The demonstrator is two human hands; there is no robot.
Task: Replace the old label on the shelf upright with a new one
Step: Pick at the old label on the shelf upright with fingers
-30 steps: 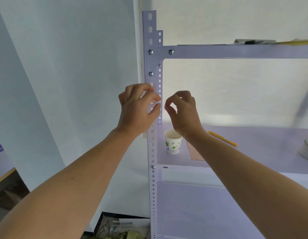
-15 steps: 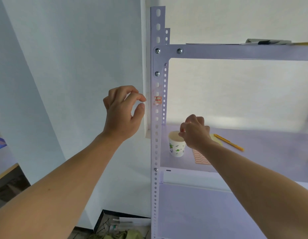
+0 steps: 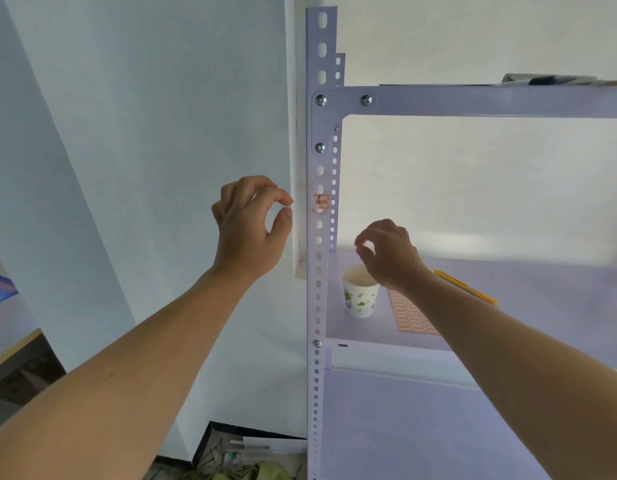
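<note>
1. Label (image 3: 321, 201), small and red-bordered with a dark handwritten mark, is stuck on the front face of the shelf upright (image 3: 318, 271). It sits below the bolted corner plate (image 3: 321, 123) and above the level of the middle shelf (image 3: 542, 306). Both hands are apart from it.
2. The left hand (image 3: 251, 226) is raised just to the left of the upright, at about the label's height and clear of the metal. Its fingers are curled, and the forefinger and thumb tips almost meet with a thin gap between them. From where I stand, I see nothing held there.
3. The right hand (image 3: 386, 252) hovers directly over the paper cup (image 3: 360, 299), back of the hand up and fingers bunched together. The fingertips are blurred, so I cannot tell whether they pinch anything.
4. The cup is white with a green print. It stands upright at the front left corner of the middle shelf, just beside the upright.
5. A sheet of red-bordered labels (image 3: 409, 315) lies flat on the same shelf, just right of the cup, with its right edge hidden under the right forearm.
6. A yellow pen-like tool (image 3: 473, 292) lies farther back on the shelf, to the right of the right wrist.
7. The top shelf rail (image 3: 490, 100) runs off to the right from the corner plate, with some papers (image 3: 549, 79) lying on top near the far end.
8. By the foot of the upright there is clutter on the floor (image 3: 251, 462), too murky to name.
</note>
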